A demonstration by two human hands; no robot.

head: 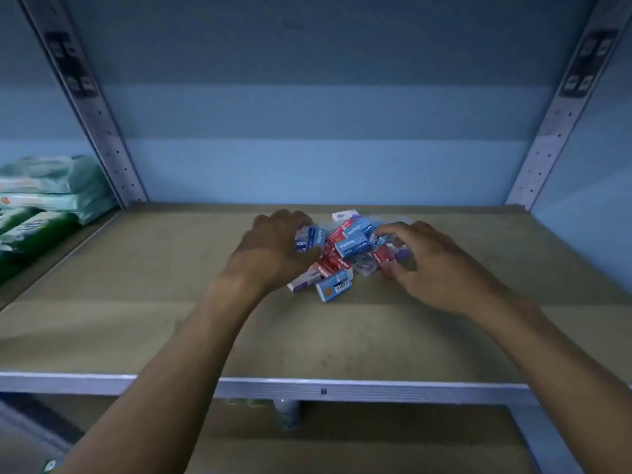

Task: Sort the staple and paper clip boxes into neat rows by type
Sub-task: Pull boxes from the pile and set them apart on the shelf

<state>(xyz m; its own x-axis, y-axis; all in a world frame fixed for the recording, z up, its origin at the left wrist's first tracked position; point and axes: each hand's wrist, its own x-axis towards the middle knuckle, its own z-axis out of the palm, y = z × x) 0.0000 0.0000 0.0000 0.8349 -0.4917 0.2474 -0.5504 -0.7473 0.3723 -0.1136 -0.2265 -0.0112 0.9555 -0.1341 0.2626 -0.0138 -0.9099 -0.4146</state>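
A person stands at a metal rack, both arms reaching in over a brown shelf board (143, 302) toward a jumbled heap of small boxes (342, 254) near the middle of it. Nothing is in rows yet; blue staple boxes (352, 246), red boxes (337, 261) and a few clear plastic packs (364, 266), probably the paper clips, lie tipped across one another at all angles. One white box (344, 214) sits at the back edge of the pile.

The left hand (273, 248) curls over the heap's left side, fingers wrapped around a blue box (309, 238) marked Staples, apparently lifting it clear. The right hand (431, 265) cups the right side with fingers bent, thumb and fingertips closing on something small at the edge; motion blur hides exactly what. The two hands bracket the pile, likely so it stays together while pieces are drawn out.

Green wipe packets (44, 196) are stacked on the neighbouring bay to the left, well apart from the sorting
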